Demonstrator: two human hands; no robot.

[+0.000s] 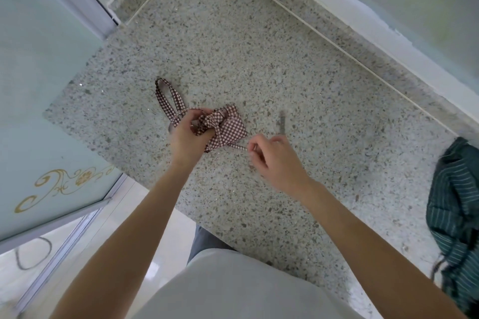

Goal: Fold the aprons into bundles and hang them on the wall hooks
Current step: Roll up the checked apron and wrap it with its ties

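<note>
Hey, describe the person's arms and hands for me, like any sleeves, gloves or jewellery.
Both forearms are bare up to the frame edge, with no sleeves in view. The left hand and right hand wear no gloves, and no rings, watch or bracelets show. The right hand is slightly blurred. A pale top covers the torso below.

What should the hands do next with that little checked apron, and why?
Probably pull the strap tight. The left hand grips the folded red-and-white checked apron bundle on the speckled stone counter, while the right hand pinches its thin strap end. The neck loop lies free for hanging.
</note>
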